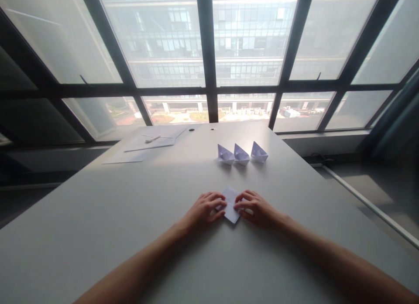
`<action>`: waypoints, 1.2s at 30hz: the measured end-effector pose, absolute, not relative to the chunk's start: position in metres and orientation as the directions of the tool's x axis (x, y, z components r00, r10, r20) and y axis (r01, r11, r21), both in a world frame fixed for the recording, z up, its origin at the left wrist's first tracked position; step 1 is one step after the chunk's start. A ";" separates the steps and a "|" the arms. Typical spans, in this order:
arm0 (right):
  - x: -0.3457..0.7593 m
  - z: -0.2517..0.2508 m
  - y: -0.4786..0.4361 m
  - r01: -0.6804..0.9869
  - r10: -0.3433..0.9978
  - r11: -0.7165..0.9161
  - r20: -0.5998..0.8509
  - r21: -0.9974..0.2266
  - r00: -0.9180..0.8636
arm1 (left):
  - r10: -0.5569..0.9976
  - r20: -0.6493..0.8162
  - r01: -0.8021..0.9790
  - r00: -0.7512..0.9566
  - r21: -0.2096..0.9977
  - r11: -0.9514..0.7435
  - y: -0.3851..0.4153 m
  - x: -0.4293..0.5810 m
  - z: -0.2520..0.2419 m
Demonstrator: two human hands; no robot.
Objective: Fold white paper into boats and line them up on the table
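Observation:
A small folded white paper (231, 213) lies on the white table (131, 212), turned so its corners point toward and away from me. My left hand (207, 208) is on its left corner, fingers bent and pressed to the paper. On the right corner rests my right hand (254, 208), its fingers also curled onto the sheet. Beyond the hands stand three folded paper boats: the left one (225, 155) and the middle one (241, 155) are close together, and the right one (259, 152) is slightly apart.
Flat white sheets (127, 156) lie at the table's far left, with a small white object (152, 139) on top. Two round holes are near the far edge. Windows with dark frames rise behind the table, and a dark curtain (393, 116) hangs at right.

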State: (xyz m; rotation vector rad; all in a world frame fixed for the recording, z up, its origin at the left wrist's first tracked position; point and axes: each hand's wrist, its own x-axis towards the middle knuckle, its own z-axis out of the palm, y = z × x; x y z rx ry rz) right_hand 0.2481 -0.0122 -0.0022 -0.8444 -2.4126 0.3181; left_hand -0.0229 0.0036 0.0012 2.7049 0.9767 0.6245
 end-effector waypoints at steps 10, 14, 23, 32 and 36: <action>0.249 -0.003 -0.012 0.488 0.629 0.776 0.427 -0.399 -0.650 | 0.649 0.311 0.569 0.694 0.316 -0.759 0.004 -0.024 0.000; 0.248 -0.003 -0.011 0.490 0.632 0.773 0.424 -0.402 -0.649 | 0.646 0.307 0.564 0.699 0.319 -0.761 0.003 -0.023 0.002; 0.250 -0.003 -0.012 0.501 0.623 0.781 0.410 -0.373 -0.666 | 0.650 0.316 0.571 0.691 0.314 -0.759 0.003 -0.023 0.002; 0.249 -0.001 -0.013 0.505 0.622 0.782 0.401 -0.367 -0.672 | 0.643 0.278 0.575 0.713 0.294 -0.764 0.001 -0.023 0.005; 0.249 -0.003 -0.012 0.509 0.625 0.780 0.411 -0.365 -0.663 | 0.651 0.268 0.582 0.711 0.296 -0.757 0.001 -0.023 0.005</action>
